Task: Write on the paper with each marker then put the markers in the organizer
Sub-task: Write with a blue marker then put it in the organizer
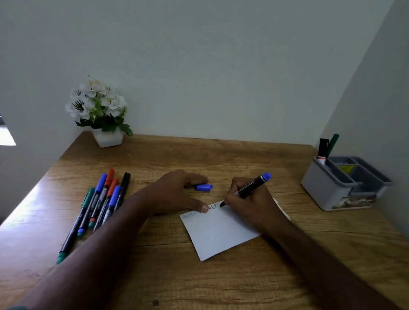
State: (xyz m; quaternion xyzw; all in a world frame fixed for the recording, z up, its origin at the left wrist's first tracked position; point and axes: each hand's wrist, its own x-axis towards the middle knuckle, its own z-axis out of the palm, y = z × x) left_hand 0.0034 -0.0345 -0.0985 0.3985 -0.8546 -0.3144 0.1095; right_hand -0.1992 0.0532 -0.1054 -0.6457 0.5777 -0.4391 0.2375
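We see the right hand (247, 200) gripping the blue marker (249, 188), tip on the paper (219, 231); left hand (174, 190) open, thumb pinning its edge.

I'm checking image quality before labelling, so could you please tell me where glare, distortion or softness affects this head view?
Head view: window light puts a bright glare patch on the desk's left edge; wide-angle distortion makes the walls lean and stretches the forearms; the writing on the paper is too soft to read; the right hand and its marker are fairly sharp; the organizer sits in dimmer light.
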